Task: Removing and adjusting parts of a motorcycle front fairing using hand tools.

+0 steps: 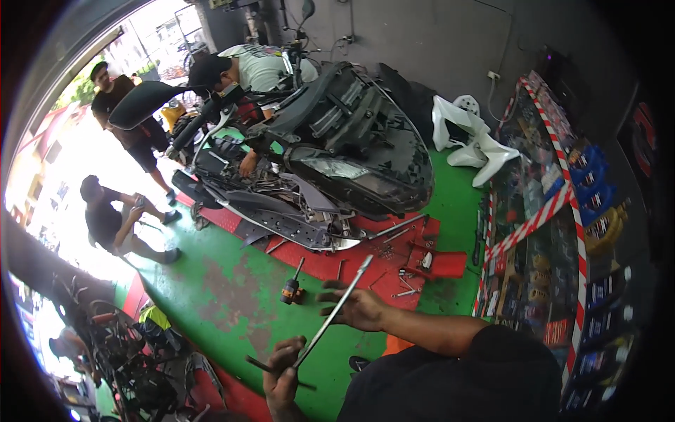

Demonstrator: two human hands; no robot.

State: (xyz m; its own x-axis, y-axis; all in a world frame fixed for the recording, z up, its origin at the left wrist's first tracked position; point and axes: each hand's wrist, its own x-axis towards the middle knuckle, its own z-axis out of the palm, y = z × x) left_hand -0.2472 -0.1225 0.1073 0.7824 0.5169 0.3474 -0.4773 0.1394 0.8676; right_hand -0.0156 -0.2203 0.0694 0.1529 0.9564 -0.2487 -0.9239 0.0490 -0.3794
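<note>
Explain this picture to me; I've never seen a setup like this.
There is no robot here: these are a person's bare hands, seen from a wide fisheye camera worn on the head, which bends straight edges. The left hand grips a T-handled metal tool at its handle end. The right hand is open beside it; whether it touches is unclear. A drill is on the green floor, and loose tools lie on the red area near a partly stripped scooter.
</note>
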